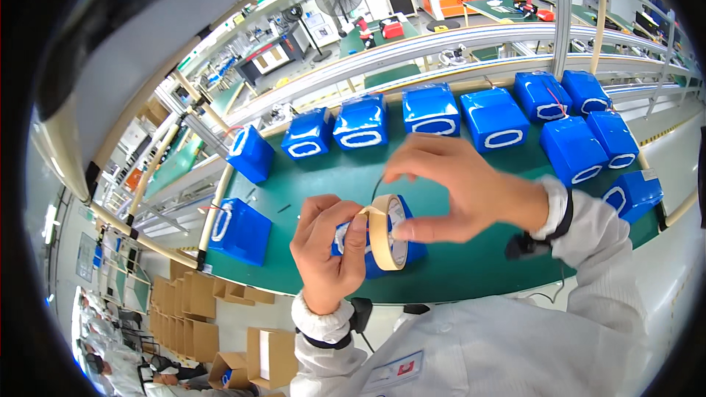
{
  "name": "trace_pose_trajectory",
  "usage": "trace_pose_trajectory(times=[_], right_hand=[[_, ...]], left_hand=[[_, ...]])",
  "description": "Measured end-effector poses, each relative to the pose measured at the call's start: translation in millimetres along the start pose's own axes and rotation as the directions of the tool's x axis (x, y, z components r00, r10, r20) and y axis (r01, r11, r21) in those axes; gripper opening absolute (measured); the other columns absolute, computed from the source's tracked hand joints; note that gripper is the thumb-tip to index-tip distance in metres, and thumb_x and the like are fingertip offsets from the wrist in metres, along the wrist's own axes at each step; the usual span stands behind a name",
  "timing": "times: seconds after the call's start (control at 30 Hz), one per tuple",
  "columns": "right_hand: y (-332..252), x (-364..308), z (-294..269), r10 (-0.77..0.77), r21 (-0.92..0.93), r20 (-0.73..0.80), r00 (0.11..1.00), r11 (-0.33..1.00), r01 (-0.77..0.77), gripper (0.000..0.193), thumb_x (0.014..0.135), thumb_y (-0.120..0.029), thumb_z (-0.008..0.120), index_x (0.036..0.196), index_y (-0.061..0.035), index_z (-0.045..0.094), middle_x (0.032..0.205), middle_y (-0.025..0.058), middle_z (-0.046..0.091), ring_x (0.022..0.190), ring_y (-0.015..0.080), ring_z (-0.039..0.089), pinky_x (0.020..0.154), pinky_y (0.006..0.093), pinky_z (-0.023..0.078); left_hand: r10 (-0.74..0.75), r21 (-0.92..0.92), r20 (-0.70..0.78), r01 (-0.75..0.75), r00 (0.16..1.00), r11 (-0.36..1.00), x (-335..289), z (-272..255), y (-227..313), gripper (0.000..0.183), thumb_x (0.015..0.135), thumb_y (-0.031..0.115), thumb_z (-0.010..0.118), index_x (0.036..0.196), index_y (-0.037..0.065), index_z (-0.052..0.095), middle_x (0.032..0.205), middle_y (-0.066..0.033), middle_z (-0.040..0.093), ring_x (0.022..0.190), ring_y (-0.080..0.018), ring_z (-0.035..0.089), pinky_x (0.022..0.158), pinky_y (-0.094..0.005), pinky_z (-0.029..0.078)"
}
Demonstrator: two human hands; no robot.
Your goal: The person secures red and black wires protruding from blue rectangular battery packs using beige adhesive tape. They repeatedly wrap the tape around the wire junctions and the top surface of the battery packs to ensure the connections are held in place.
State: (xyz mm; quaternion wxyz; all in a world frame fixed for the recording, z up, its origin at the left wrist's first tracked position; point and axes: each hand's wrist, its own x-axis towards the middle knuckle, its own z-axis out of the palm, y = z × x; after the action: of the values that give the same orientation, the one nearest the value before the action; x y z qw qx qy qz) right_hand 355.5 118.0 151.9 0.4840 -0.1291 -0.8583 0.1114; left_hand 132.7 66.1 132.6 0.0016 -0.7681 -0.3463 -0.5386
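Observation:
A roll of cream masking tape stands on edge in front of me, over a blue-wrapped block that it partly hides. My left hand is closed, its thumb and forefinger pinching the tape at the roll's upper left. On the other side my right hand is open, thumb and forefinger spread wide. Its thumb tip reaches the roll's inner ring; whether it presses on it I cannot tell. A dark thin wire rises behind the roll.
Blue-wrapped blocks with white oval outlines, such as one block, line the far edge and both sides of the green tabletop. Pale tubular posts and rails frame the bench. Cardboard boxes stand on the floor at lower left, near other people.

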Motion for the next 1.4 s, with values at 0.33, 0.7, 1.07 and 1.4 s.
trace_pose_trajectory(times=[0.33, 0.7, 1.07, 1.4], right_hand=[[-25.0, -23.2, 58.1, 0.259, -0.045, -0.303, 0.917, 0.957, -0.285, 0.06, 0.073, -0.032, 0.085, 0.117, -0.0037, 0.056, 0.119, 0.017, 0.056, 0.113, 0.0348, 0.05, 0.095, 0.047, 0.041], [-36.3, -46.3, 59.7, 0.606, 0.257, -0.144, 0.782, 0.786, -0.562, 0.06, 0.072, -0.03, 0.08, 0.118, -0.0015, 0.055, 0.096, 0.0166, 0.069, 0.088, 0.0353, 0.067, 0.082, 0.0467, 0.046], [-28.6, -43.7, 1.2, 0.4, -0.284, -0.051, 0.915, 0.873, -0.397, 0.025, 0.072, -0.014, 0.065, 0.096, -0.0078, 0.065, 0.069, 0.0086, 0.062, 0.067, 0.0288, 0.059, 0.075, 0.0459, 0.033], [-33.3, -32.2, -3.6, 0.408, -0.274, -0.011, 0.913, 0.876, -0.396, 0.022, 0.076, -0.017, 0.069, 0.095, -0.007, 0.067, 0.061, 0.0084, 0.061, 0.054, 0.0255, 0.057, 0.065, 0.0428, 0.036]], left_hand=[[-0.142, -0.032, 0.021, 0.142, 0.99, 0.989, -7.4, -3.3, 6.0, 0.008, 0.093, 0.005, 0.067, 0.095, -0.002, 0.066, 0.093, -0.0146, 0.067, 0.077, -0.0217, 0.067, 0.068, -0.0303, 0.053], [-0.218, -0.07, 0.173, 0.233, 0.96, 0.97, 14.6, 11.7, 7.0, 0.011, 0.092, 0.006, 0.066, 0.099, -0.003, 0.065, 0.081, -0.0132, 0.067, 0.069, -0.0185, 0.066, 0.065, -0.0287, 0.051], [0.006, 0.183, 0.33, -0.07, 0.944, 0.981, 41.4, 27.0, 31.2, 0.021, 0.083, 0.001, 0.069, 0.104, -0.001, 0.066, 0.078, -0.0122, 0.07, 0.076, -0.021, 0.066, 0.066, -0.0332, 0.051], [0.158, 0.248, 0.405, -0.274, 0.901, 0.929, 48.2, 17.9, 35.2, 0.014, 0.078, -0.001, 0.072, 0.091, 0.002, 0.067, 0.077, -0.0107, 0.067, 0.081, -0.0295, 0.064, 0.068, -0.0394, 0.052]])
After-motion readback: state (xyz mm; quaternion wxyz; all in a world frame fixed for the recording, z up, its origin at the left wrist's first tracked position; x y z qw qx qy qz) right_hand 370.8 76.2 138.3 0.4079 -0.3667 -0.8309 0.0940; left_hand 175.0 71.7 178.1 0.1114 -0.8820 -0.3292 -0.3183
